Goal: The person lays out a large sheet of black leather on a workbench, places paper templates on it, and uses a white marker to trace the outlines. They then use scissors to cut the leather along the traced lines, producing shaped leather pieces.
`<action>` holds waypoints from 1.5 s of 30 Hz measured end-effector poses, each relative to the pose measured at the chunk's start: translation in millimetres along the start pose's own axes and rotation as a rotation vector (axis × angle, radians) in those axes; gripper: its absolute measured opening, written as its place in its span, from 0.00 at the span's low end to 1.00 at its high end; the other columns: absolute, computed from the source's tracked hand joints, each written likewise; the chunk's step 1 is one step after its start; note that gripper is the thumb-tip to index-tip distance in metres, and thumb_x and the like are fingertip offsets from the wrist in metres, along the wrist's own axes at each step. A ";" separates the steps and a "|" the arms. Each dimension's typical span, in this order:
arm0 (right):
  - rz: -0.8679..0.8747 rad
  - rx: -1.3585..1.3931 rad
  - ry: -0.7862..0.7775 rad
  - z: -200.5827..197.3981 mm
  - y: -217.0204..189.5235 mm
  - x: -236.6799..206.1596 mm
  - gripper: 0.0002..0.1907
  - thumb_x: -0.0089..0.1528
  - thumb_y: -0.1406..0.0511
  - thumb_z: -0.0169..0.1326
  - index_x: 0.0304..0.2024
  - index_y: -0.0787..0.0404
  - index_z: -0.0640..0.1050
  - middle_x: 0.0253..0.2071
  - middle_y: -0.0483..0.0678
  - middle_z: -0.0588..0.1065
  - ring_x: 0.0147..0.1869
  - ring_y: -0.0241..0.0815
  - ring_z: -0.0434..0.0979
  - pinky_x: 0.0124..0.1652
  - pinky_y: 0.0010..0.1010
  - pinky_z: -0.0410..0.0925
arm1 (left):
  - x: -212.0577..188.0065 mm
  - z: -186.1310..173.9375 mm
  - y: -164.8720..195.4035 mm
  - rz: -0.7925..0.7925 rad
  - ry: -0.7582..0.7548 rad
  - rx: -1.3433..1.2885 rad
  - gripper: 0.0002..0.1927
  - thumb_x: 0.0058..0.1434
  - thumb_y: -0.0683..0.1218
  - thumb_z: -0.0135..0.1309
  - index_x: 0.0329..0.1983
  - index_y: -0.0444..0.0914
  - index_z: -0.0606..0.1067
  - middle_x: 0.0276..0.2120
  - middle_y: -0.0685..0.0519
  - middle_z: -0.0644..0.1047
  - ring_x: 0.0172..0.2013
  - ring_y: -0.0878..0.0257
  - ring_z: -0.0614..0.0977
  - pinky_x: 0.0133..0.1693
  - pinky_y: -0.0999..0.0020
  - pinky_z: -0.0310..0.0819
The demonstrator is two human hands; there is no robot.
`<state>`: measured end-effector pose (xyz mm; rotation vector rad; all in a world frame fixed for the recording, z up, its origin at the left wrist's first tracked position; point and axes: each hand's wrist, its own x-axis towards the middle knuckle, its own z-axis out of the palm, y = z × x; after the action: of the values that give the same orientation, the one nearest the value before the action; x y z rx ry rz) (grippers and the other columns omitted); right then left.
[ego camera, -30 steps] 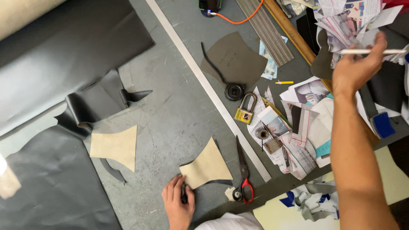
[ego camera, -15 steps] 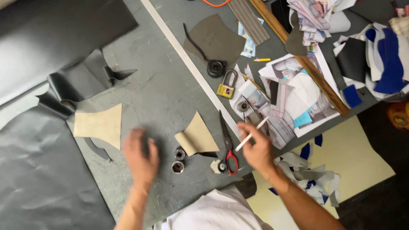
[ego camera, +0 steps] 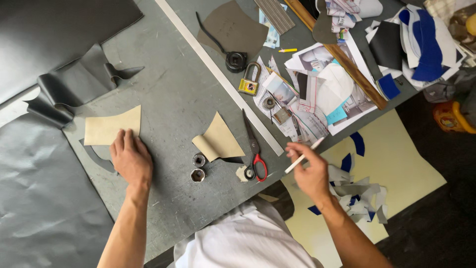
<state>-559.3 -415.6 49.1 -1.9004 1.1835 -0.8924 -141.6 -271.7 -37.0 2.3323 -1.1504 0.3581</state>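
Pressing flat-fingered on the tan pattern piece (ego camera: 110, 127) near the table's (ego camera: 178, 99) left edge, the left hand (ego camera: 130, 160) steadies it while the right hand (ego camera: 310, 169), off the front edge, pinches a white pencil (ego camera: 303, 156).

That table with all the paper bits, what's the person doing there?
A person leans over a grey table. The left hand presses flat on the edge of a tan paper pattern piece. The right hand holds a thin white pencil off the table's edge. Between the hands lie a second tan piece, two metal sockets and red-handled scissors.
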 end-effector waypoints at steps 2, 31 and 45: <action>0.070 0.053 0.043 -6.7 2.3 -0.3 0.11 0.67 0.73 0.55 0.52 0.65 0.79 0.42 0.49 0.82 0.43 0.35 0.82 0.43 0.25 0.73 | 5.2 4.8 6.2 0.029 -0.019 -0.016 0.13 0.71 0.40 0.51 0.56 0.33 0.78 0.58 0.41 0.77 0.57 0.43 0.77 0.58 0.53 0.72; -0.394 -0.516 -0.056 13.9 105.6 153.5 0.30 0.60 0.66 0.71 0.61 0.67 0.74 0.52 0.55 0.80 0.60 0.61 0.75 0.60 0.50 0.66 | -138.2 -151.5 -33.6 -0.403 0.062 0.103 0.25 0.69 0.44 0.54 0.68 0.33 0.68 0.69 0.40 0.67 0.69 0.42 0.65 0.69 0.47 0.52; -0.425 -0.411 0.056 32.7 129.0 183.4 0.19 0.63 0.75 0.62 0.57 0.71 0.76 0.50 0.54 0.77 0.52 0.49 0.77 0.57 0.39 0.72 | -217.8 -140.5 -40.0 -0.587 -0.079 0.134 0.33 0.72 0.49 0.43 0.75 0.27 0.55 0.75 0.35 0.55 0.75 0.41 0.52 0.72 0.42 0.38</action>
<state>-524.8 -619.7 -43.0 -2.5390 1.0720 -0.9798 -243.2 -30.1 -29.3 2.6824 -0.4377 0.1292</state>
